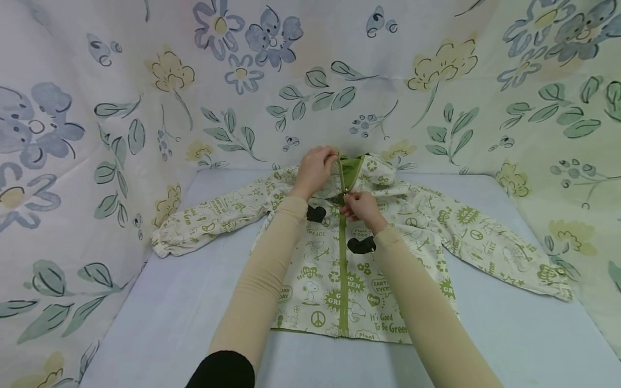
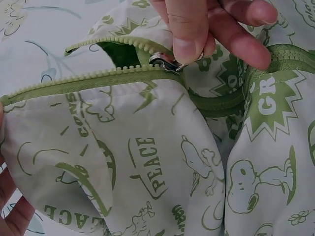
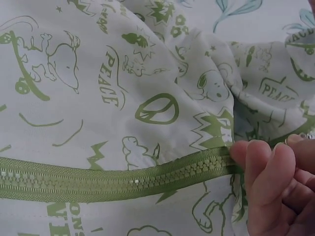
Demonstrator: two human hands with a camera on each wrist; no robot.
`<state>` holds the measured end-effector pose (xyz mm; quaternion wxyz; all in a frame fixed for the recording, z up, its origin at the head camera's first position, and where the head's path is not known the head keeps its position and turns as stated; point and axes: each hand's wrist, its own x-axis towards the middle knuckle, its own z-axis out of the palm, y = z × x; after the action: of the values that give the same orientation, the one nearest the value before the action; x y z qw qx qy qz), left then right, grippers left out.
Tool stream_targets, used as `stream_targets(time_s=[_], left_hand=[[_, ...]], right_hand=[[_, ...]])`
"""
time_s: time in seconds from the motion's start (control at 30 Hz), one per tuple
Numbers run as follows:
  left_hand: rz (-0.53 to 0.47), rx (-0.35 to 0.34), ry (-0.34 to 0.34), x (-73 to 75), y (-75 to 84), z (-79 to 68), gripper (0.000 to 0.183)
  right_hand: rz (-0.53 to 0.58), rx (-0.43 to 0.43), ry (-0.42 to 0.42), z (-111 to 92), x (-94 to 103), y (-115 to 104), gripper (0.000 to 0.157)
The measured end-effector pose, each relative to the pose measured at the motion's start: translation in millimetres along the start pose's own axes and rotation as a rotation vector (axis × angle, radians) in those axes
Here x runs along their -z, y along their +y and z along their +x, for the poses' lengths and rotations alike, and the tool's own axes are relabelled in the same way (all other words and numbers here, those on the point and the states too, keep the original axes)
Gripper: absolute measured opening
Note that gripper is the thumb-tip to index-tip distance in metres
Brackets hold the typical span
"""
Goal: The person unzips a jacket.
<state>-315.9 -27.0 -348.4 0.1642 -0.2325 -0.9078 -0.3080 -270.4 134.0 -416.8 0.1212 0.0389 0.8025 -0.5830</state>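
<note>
Zipping nearly complete: my right hand pinches the zipper pull near the collar of the jacket flat on the counter, my left hand grips the collar edge, next needing steady tension.

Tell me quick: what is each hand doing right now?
Left hand: grips the jacket collar beside the open zipper top.
Right hand: pinches the metal zipper slider.
</note>
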Motion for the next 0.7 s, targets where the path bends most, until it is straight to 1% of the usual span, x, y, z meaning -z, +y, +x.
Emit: stream_targets(time_s=[0.2, 0.43, 0.57, 0.7], left_hand=[[0.008, -0.013, 0.033, 1.7, -1.3, 0.1, 0.018], [0.008, -0.001, 0.038, 1.9, -1.1, -0.3, 0.017], [0.001, 0.008, 0.051, 1.7, -1.1, 0.6, 0.018], [0.003, 0.003, 0.080, 2.6, -1.0, 1.5, 0.019]], right_hand=[[-0.012, 0.001, 0.013, 0.3, -1.5, 1.5, 0.036], [-0.017, -0.021, 0.023, -0.3, -2.7, 2.8, 0.034], [-0.027, -0.015, 0.029, -1.3, -3.3, 2.3, 0.034], [-0.033, 0.015, 0.033, -3.2, -3.3, 0.5, 0.033]])
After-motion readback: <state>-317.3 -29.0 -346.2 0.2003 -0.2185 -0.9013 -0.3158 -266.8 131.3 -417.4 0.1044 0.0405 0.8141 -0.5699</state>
